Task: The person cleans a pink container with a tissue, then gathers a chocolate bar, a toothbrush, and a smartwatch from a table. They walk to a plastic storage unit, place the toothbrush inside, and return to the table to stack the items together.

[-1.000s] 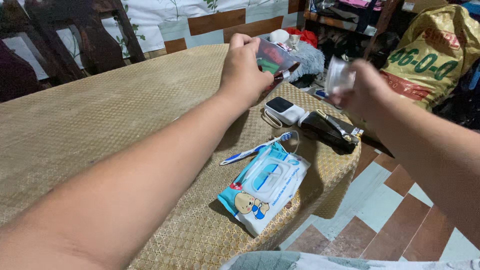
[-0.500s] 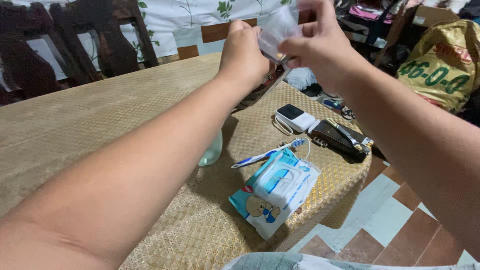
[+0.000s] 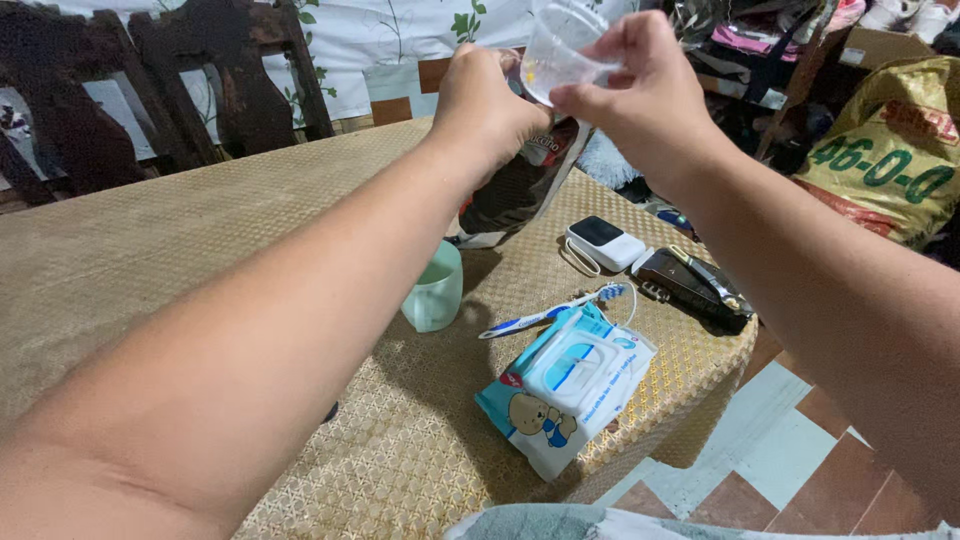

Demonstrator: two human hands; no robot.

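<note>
Fingers of right hand (image 3: 640, 95) pinch clear plastic cup (image 3: 556, 52); left hand (image 3: 487, 105) grips dark pouch (image 3: 520, 185)

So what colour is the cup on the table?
Pale mint green cup, seen in the head view.

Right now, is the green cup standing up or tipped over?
Standing up. The green cup sits on its base on the table, open mouth facing upward, beside the toothbrush.

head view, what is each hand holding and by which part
Left hand grips the dark pouch at its top; right hand pinches the clear plastic cup by its side.
</note>
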